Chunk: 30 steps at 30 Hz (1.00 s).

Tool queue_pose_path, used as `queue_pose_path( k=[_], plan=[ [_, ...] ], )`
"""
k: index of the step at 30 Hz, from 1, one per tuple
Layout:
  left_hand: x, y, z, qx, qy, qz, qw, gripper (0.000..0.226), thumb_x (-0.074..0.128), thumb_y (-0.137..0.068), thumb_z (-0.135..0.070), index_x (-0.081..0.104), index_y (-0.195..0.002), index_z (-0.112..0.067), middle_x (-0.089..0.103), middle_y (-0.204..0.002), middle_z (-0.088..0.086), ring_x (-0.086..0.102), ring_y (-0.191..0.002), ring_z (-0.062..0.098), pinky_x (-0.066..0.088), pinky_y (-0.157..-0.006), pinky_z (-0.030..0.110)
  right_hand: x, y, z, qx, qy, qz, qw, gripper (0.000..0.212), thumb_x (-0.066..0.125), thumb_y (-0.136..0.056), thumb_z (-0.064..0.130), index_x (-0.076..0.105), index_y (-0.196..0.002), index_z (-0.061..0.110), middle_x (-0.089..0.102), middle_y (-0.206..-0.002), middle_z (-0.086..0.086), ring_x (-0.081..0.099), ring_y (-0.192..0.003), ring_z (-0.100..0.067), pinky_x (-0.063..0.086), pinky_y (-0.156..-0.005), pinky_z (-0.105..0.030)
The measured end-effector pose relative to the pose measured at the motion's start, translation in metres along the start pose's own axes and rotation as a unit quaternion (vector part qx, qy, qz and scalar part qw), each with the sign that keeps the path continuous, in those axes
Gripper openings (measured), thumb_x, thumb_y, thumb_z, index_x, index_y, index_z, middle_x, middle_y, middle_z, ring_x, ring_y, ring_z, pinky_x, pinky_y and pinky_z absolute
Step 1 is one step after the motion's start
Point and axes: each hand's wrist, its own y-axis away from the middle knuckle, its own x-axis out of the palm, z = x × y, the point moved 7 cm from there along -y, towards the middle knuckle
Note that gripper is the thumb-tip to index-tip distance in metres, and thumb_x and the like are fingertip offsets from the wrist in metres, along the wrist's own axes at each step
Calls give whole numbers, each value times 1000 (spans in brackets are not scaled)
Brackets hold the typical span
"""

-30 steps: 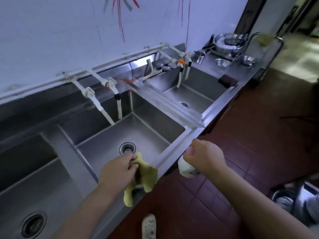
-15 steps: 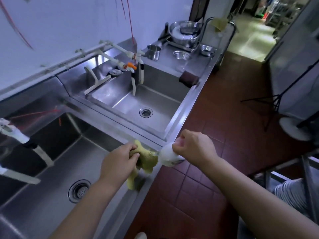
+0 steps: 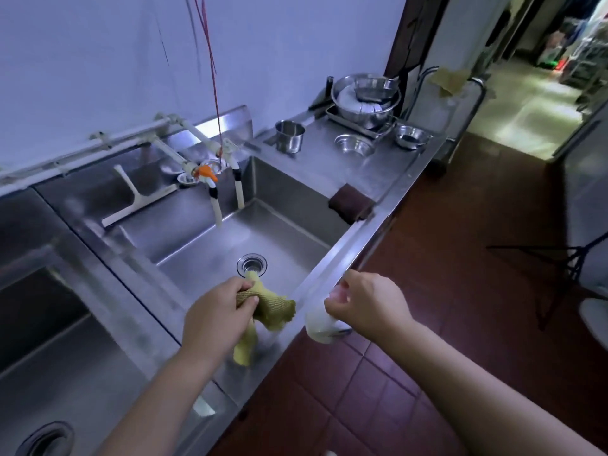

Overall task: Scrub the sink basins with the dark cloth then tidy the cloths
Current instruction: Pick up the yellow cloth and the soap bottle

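Observation:
My left hand [image 3: 215, 319] grips a crumpled yellow-green cloth [image 3: 268, 312] above the near edge of the right-hand sink basin [image 3: 286, 199], close to its drain [image 3: 251, 263]. My right hand [image 3: 365, 302] is curled round a white bottle-like object [image 3: 319, 322], held just outside the counter's front rim over the floor. A dark brown cloth [image 3: 350, 202] lies folded on the basin's far right corner, apart from both hands. Another basin [image 3: 79, 357] lies below my left arm.
White taps [image 3: 214, 189] with an orange handle hang over the right basin. A white squeegee [image 3: 131, 199] leans on the back ledge. Steel cup [image 3: 289, 136], bowls [image 3: 353, 144] and a stacked pan rack [image 3: 365, 97] stand on the counter beyond. Red tiled floor [image 3: 427, 291] lies to the right.
The view has swung right from the middle basin to the right-hand basin. Both hands have moved along the counter edge with it, still holding the yellow cloth and the white object.

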Motion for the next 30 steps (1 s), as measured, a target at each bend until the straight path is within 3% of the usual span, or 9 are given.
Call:
queue_pose_path(
  k=[5,9,12,18,22,30],
  plan=[
    [27,-36,-23,-67,21,-2,997,15,58,-88,-33,60,-103,-33,60,-87,-13,63,-67,19,50,-64,31,-12,-75,-41,-54,19,22,998,25,56,-77,40,55,-81,15,61,-74,1,56,-69,-20,44,-60,-30],
    [33,-71,-28,-103,-9,-34,994,19,58,-89,-33,61,-108,-31,62,-90,-12,59,-86,16,34,-65,26,-4,-132,-58,-60,9,38,997,26,56,-77,41,58,-86,16,63,-79,1,59,-74,-21,47,-63,-31],
    [41,-106,-28,-125,-5,-48,991,23,59,-89,-32,62,-111,-28,67,-105,-9,60,-99,18,32,-69,25,2,-176,-65,-61,10,45,997,25,56,-78,40,58,-88,17,63,-79,2,58,-75,-21,43,-61,-30],
    [54,-179,-17,-161,19,-57,985,18,58,-88,-34,61,-104,-29,61,-85,-15,53,-76,10,36,-60,26,5,-272,-55,-79,-5,63,995,24,58,-77,40,58,-86,18,64,-80,5,58,-75,-17,45,-62,-29],
    [56,-216,-12,-186,26,-49,981,16,58,-88,-33,59,-103,-29,63,-87,-13,57,-81,13,42,-67,29,10,-333,-39,-106,-5,70,992,23,59,-78,39,60,-86,18,68,-83,5,61,-75,-19,49,-66,-29],
    [58,-258,9,-237,22,-62,969,14,58,-89,-34,61,-101,-28,63,-89,-14,58,-85,11,43,-68,28,17,-451,8,-145,-24,88,985,23,63,-77,41,59,-83,20,62,-75,4,58,-70,-19,46,-58,-27]
  ],
)
